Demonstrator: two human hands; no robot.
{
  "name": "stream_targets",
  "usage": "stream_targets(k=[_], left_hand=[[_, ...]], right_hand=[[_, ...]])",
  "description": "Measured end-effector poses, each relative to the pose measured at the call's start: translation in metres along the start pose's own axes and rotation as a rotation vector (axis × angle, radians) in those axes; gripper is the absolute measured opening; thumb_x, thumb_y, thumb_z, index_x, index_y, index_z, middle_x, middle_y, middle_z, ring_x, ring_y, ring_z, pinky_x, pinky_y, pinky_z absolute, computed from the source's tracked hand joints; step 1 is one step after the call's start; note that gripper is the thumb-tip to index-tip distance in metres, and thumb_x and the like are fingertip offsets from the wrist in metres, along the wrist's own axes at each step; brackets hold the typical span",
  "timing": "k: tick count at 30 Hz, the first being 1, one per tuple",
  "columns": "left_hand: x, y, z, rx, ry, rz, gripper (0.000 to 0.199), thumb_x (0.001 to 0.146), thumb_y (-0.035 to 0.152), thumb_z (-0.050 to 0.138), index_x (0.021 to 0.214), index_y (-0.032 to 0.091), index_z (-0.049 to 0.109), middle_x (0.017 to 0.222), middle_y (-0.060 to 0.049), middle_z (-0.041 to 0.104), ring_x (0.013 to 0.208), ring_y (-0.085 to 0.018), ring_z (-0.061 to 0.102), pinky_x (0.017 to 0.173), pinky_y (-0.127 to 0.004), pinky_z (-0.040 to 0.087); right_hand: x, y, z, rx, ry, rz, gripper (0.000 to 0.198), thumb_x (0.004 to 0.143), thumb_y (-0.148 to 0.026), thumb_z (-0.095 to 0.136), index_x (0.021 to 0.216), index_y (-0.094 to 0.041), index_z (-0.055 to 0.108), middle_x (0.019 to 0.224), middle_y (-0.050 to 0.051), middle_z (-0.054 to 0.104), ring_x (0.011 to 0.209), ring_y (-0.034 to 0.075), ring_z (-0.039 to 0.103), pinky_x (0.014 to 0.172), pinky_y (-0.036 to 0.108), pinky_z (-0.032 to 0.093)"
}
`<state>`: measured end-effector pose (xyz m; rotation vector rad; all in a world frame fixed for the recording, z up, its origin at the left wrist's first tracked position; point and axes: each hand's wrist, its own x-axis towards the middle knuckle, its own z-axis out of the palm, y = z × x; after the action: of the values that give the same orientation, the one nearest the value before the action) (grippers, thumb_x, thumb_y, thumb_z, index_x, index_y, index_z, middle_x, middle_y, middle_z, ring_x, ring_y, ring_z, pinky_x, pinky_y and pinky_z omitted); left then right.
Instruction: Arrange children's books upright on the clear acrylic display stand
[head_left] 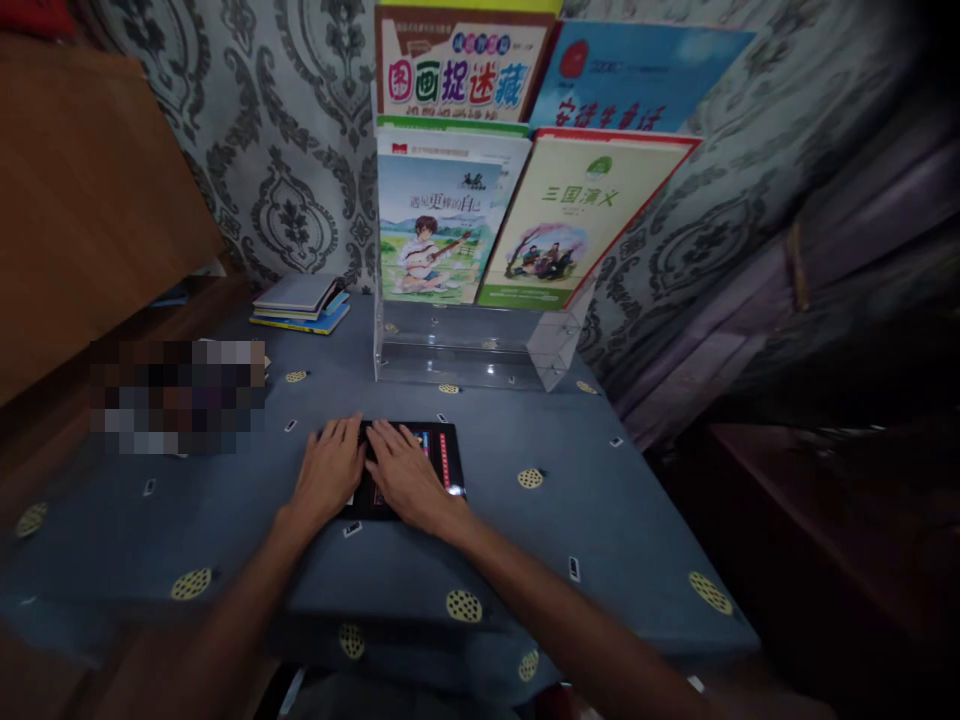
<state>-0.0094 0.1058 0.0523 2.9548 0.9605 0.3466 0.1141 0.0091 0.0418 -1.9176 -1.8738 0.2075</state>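
Observation:
A glossy black book (pixel 452 465) with pink and coloured print lies flat on the table in front of me. My left hand (pixel 330 468) rests over its left side, fingers laid forward along the cover. Across the middle of the same book lies my right hand (pixel 409 475), palm down with its fingers stretched out and slightly spread. The two hands sit side by side, nearly touching, and cover much of the book's front. Neither hand is wrapped round anything.
Behind the book stands a clear acrylic rack (pixel 465 365) holding several picture books (pixel 442 220). A small stack of books (pixel 300 300) lies at the back left. A blurred-out item (pixel 180 395) lies on the left of the blue patterned tablecloth (pixel 585 560). A wooden panel (pixel 90 190) rises at left.

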Motion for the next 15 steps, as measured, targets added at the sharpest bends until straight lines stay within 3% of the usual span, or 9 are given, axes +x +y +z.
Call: stream_targets(k=[6,10,15], left_hand=[[0.001,0.010,-0.011,0.000,-0.090,-0.061,0.040,0.103,0.026,0.036,0.139,0.016,0.050,0.138,-0.013,0.062,0.125,-0.027,0.056,0.104,-0.046,0.043],[0.003,0.009,-0.011,-0.042,-0.104,-0.042,0.039,0.104,0.028,0.037,0.138,0.015,0.049,0.139,-0.013,0.060,0.127,-0.026,0.053,0.106,-0.046,0.042],[0.001,0.006,-0.011,-0.052,-0.095,-0.020,0.036,0.103,0.027,0.037,0.134,0.014,0.051,0.138,-0.014,0.060,0.125,-0.027,0.053,0.105,-0.050,0.043]], right_hand=[[-0.019,0.027,0.003,-0.030,0.102,0.037,0.053,0.100,-0.034,0.050,0.150,-0.015,0.048,0.152,0.019,0.051,0.145,0.032,0.044,0.119,0.058,0.034],[-0.036,0.055,0.008,-0.139,0.230,0.089,0.056,0.102,-0.045,0.039,0.147,-0.012,0.050,0.146,0.020,0.058,0.139,0.034,0.051,0.117,0.058,0.035],[-0.052,0.078,0.007,-0.277,0.297,0.068,0.060,0.103,-0.048,0.027,0.145,-0.011,0.048,0.143,0.020,0.060,0.135,0.033,0.055,0.111,0.054,0.044]])
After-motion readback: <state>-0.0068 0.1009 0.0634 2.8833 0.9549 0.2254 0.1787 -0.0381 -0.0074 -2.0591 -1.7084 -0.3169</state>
